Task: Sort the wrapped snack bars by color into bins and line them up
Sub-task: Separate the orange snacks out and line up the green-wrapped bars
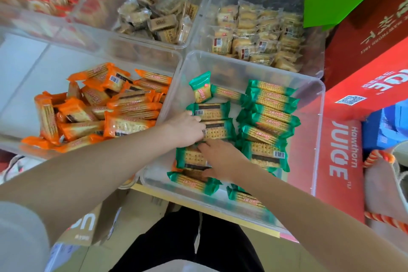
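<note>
Orange bars (99, 108) lie heaped in the left clear bin (141, 55), bare floor toward its far-left edge; the left hand (187, 129) pinches a green bar (217, 131) in the right bin (318, 104); the right hand (217, 158) rests flat-fingered on another green bar (191, 158); ranked green bars (268, 115) leave room along the right wall.

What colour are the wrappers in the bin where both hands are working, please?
Green wrappers, in the clear bin; head view shows them best.

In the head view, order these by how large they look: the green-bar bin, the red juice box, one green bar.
1. green-bar bin
2. red juice box, partly hidden, so unsure
3. green bar
</note>
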